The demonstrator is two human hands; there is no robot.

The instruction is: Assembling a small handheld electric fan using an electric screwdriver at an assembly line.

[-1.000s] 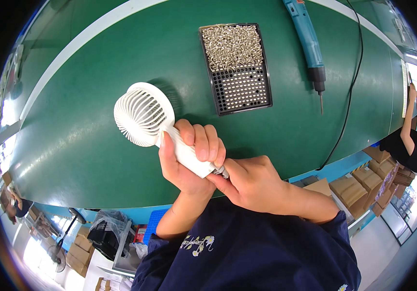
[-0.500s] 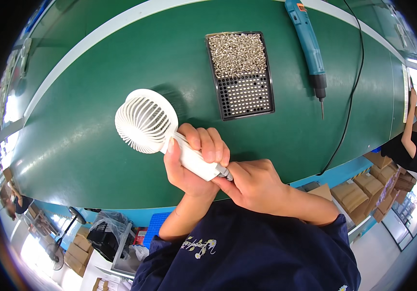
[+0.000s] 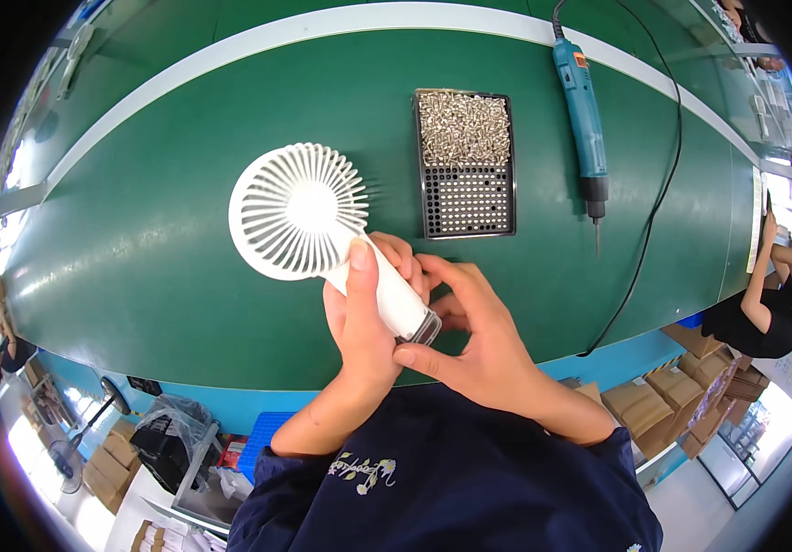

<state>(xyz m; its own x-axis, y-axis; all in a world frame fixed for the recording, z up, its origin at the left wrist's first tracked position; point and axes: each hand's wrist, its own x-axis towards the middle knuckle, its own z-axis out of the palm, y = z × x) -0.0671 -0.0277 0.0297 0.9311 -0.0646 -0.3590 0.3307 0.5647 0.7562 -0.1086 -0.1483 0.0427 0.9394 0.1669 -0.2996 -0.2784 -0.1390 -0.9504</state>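
A white handheld fan (image 3: 296,212) with a round slatted grille is held above the green table, its head up and to the left. My left hand (image 3: 365,308) is closed round the handle, thumb along the upper side and fingers behind it. At the handle's lower end is a dark grey, see-through-looking end piece (image 3: 422,328). My right hand (image 3: 474,336) curls about that end. Its thumb touches near the end piece and its index finger reaches to the handle's far side by my left fingers. The right hand's other fingers are partly hidden behind the handle.
Beyond my hands stands a black tray (image 3: 466,166) of small silver screws, with a perforated plate in its near half. To its right lies a teal electric screwdriver (image 3: 582,115) with a black cable (image 3: 658,207). Cardboard boxes (image 3: 644,400) are below the table's right edge; another person (image 3: 764,308) is far right.
The fan has turned over in my left hand, its grille now facing up. My right hand has opened from a tight pinch at the handle's end to a wider hold round it.
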